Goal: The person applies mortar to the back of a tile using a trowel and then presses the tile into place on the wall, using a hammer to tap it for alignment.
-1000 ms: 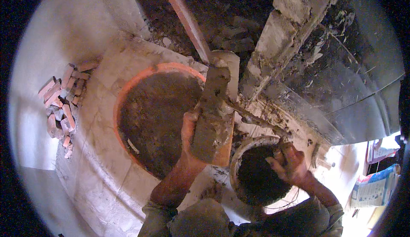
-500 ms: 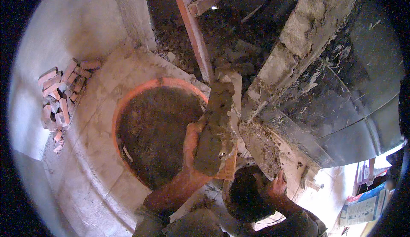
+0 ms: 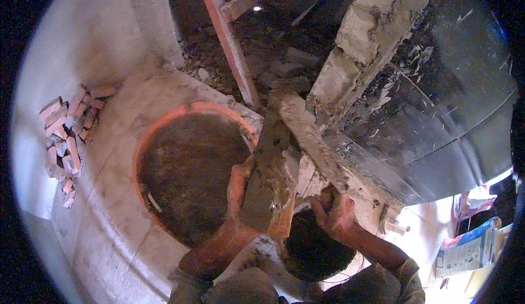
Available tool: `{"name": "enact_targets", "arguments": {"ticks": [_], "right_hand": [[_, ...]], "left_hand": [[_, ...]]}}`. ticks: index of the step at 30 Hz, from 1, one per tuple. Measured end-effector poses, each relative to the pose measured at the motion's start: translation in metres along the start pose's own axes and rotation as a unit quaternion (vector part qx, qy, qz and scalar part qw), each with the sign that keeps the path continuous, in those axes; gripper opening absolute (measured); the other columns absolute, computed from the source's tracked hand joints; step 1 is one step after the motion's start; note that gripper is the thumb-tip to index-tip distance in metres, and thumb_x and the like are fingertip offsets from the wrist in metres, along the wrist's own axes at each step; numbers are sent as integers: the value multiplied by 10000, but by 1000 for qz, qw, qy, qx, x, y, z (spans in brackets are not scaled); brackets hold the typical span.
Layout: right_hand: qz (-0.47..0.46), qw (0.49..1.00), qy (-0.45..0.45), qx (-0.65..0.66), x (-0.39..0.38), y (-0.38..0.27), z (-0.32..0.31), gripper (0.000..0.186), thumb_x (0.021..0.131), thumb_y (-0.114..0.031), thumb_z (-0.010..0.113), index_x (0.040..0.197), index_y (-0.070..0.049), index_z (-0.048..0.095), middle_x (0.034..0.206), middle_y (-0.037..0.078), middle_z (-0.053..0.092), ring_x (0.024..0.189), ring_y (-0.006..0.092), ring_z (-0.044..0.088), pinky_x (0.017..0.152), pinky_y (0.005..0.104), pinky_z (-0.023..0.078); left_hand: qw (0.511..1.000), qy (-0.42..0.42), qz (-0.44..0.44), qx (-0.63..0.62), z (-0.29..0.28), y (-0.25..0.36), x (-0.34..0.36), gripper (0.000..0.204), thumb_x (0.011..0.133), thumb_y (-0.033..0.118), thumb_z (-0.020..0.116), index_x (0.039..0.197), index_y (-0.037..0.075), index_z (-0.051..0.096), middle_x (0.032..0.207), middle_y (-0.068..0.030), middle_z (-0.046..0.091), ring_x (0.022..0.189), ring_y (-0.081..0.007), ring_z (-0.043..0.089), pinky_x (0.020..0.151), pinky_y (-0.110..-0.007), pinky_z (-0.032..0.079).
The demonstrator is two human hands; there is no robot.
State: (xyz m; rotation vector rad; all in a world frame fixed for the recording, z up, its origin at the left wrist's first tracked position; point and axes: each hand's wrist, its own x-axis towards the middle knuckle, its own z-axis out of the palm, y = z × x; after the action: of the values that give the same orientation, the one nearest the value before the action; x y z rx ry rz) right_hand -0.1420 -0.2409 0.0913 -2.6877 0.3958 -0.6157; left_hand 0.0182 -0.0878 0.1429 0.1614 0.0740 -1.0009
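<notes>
My left hand point(image 3: 236, 200) is closed round the left side of a long board point(image 3: 267, 189) that is coated with wet grey mortar. One side of the board shows bare orange. In my right hand point(image 3: 340, 216) is a long flat trowel point(image 3: 314, 142), its blade smeared with mortar. The blade slants up and left, its far end by the board's far end; whether they touch I cannot tell. Under my right wrist sits a dark round shape point(image 3: 317, 246), perhaps a bucket, partly hidden by my arm.
Left of the board lies a large round opening with an orange rim point(image 3: 158, 122) and dark inside. A brick pile point(image 3: 68, 129) stands against the left wall. Ahead are a slanting wooden post point(image 3: 227, 41), rubble and a rough beam point(image 3: 361, 36). At right are a dark sheet point(image 3: 448, 101) and a printed bag point(image 3: 465, 255).
My right hand has moved up and left with the trowel, its blade now nearer the far end of the board. The whole view has shifted slightly; my left hand keeps its hold.
</notes>
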Motion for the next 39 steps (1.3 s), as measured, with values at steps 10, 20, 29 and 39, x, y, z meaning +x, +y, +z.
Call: {"name": "enact_targets", "arguments": {"ticks": [10,20,29,39], "right_hand": [[101,990,-77,-55,-64,72,90,452,808,-270,610,1027,98,468,803,272,564,574,402,548,522,513,444],[4,988,2,-156,-55,70,0,439,811,-151,673,1100,55,413,722,114,574,520,295,536,486,422,438],[-110,983,-51,-135,113,7,-144,314,731,-47,682,975,-16,487,727,144,509,601,312,525,545,400,435],[-185,944,-180,-207,168,-12,-170,258,661,-44,676,854,-33,505,734,136,519,649,327,563,565,417,441]], "left_hand": [[991,-101,36,-81,-3,-5,-2,462,880,388,495,1206,60,503,1009,-97,623,856,-222,623,753,-368,521],[997,-51,48,25,5,26,-10,418,890,312,458,1228,67,481,983,-92,612,795,-221,624,676,-380,539],[992,22,-5,123,-32,36,-21,371,881,214,446,1184,15,520,1049,-107,615,881,-225,617,775,-351,522],[990,9,-91,103,-36,32,-21,314,882,208,499,1118,12,565,996,-83,632,853,-194,620,765,-317,512]]}}
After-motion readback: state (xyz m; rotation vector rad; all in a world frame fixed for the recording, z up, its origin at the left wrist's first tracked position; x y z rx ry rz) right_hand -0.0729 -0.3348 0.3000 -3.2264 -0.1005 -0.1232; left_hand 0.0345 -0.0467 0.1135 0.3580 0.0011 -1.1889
